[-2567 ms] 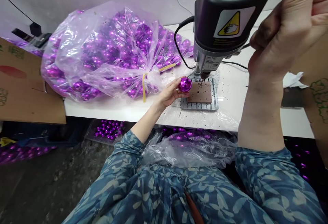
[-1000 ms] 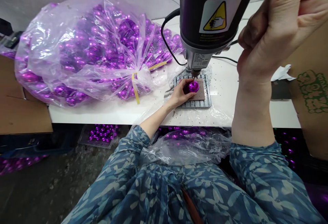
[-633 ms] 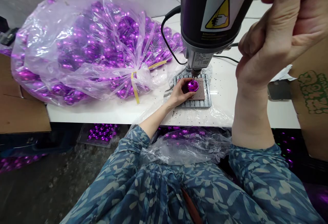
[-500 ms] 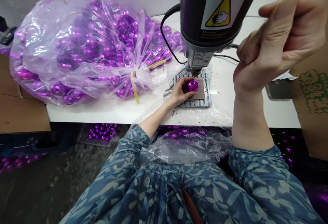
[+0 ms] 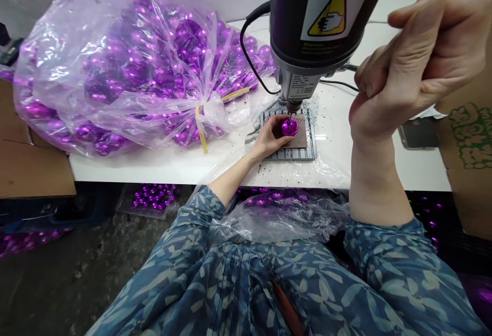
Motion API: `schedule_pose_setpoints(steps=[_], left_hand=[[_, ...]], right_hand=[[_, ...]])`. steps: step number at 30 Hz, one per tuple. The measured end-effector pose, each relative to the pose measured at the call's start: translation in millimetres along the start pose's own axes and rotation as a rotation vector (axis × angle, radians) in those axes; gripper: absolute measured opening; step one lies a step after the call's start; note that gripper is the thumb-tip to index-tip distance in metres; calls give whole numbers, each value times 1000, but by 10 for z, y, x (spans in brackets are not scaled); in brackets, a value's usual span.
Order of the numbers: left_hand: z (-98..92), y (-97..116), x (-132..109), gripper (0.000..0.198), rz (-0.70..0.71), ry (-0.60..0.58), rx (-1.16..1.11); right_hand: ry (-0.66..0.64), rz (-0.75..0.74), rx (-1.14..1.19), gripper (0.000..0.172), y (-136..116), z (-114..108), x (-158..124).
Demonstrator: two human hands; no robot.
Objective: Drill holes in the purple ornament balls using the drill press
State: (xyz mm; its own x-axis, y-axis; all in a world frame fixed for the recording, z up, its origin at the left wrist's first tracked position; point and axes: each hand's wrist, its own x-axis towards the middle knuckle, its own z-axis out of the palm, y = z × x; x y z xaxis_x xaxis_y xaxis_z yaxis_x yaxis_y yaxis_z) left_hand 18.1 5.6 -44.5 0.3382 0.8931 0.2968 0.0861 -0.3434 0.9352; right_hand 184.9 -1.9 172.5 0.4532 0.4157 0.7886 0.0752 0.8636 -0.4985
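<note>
My left hand grips a shiny purple ball and holds it on the brown pad of the drill press table, directly under the bit. The dark grey drill press head with a yellow warning sticker hangs above. My right hand is raised at the right of the head, fingers curled round the feed lever, most of which is hidden by the hand.
A large tied clear bag of purple balls lies on the white table at left. A black cable runs behind the drill. Cardboard boxes stand at right and left. More purple balls in plastic sit below the table edge.
My left hand moved the purple ball from beside the pad to under the drill bit. My right hand came down with the lever, and the drill head sank towards the ball.
</note>
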Motion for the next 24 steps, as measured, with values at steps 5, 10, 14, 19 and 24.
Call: schedule_pose_setpoints(steps=[5,10,14,19,24], left_hand=[[9,36,-7,75,-39,40,22],[19,63,-6,69,-38,24,11],[30,55,-10,68,-31,18,35],[25,83,-26,72,-42,33,19],[25,80,8,74,-53,29,5]], right_hand=[[-2,-49,64,40,81,-56,-116],[47,-104,29,42,182,-86,-233],[61,-154,51,39,291,-144,-333],[92,-184,77,43,273,-119,-349],[76,-30,35,48,16,122,48]])
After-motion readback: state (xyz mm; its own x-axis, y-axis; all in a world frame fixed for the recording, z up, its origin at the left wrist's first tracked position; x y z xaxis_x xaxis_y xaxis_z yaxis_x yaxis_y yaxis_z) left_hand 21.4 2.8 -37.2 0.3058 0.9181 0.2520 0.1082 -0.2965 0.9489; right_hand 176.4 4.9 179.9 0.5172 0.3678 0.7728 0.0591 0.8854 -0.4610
